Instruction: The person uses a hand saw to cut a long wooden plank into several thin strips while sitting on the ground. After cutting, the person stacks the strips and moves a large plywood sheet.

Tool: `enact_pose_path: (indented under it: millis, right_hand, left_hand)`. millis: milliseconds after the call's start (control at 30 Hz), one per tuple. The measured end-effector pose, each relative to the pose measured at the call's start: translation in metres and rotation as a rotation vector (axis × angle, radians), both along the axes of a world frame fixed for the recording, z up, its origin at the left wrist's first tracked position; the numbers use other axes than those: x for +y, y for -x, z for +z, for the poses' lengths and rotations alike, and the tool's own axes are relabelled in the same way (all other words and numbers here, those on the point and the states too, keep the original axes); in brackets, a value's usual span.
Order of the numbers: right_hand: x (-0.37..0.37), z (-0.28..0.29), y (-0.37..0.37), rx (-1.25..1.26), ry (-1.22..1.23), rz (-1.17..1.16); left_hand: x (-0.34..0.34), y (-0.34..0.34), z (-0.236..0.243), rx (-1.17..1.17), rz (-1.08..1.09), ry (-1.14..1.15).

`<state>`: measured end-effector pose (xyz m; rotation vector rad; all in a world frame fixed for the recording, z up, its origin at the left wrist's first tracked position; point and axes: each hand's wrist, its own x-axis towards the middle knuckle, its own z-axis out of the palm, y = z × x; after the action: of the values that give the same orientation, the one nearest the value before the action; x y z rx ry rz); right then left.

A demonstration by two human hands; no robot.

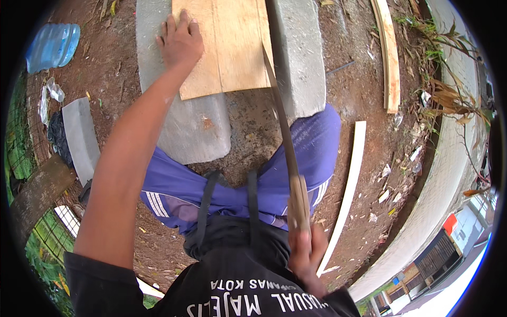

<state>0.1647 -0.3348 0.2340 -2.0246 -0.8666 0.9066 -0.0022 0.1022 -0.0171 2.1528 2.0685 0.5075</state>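
Observation:
A pale wooden board [232,47] lies across two grey concrete blocks, the left block [195,132] and the right block [301,63]. My left hand [181,42] presses flat on the board's left side with its fingers spread. My right hand [307,248], low and close to my body, is wrapped round the wooden handle of a handsaw [285,127]. The saw's long blade points away from me, and its far end meets the board near the right edge. A line runs lengthwise down the board's middle.
A blue plastic water jug [53,47] lies at the far left. Beside my left arm is a grey slab [81,132]. Wooden strips lie on the dirt to the right, one long strip [346,179] near my leg and another strip [390,63] farther off. A low wall [422,211] runs along the right.

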Motion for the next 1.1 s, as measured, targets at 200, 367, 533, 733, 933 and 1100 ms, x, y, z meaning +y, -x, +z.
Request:
enact_pose_path:
  millis: [200, 367, 533, 733, 933, 1100]
  right_hand:
    - [0.098, -0.068, -0.001, 0.132, -0.005, -0.092]
    - [0.165, -0.085, -0.006, 0.166, 0.014, -0.147]
    - [-0.01, -0.002, 0.001, 0.08, 0.006, -0.015]
    - [0.133, -0.083, -0.008, 0.109, -0.032, -0.09]
    - [0.148, -0.089, -0.009, 0.203, -0.062, -0.094]
    - [-0.003, -0.022, 0.001, 0.128, 0.006, -0.041]
  left_hand:
    - [-0.004, 0.002, -0.007, 0.029, -0.008, -0.05]
    - [0.0, 0.004, -0.008, 0.006, -0.002, -0.046]
    - [0.0, -0.002, 0.0, 0.005, 0.001, -0.028]
    - [0.002, 0.002, -0.007, 0.036, -0.003, -0.023]
    - [-0.002, 0.007, -0.007, 0.034, 0.014, -0.003]
    - [-0.003, -0.001, 0.008, -0.026, -0.027, -0.022]
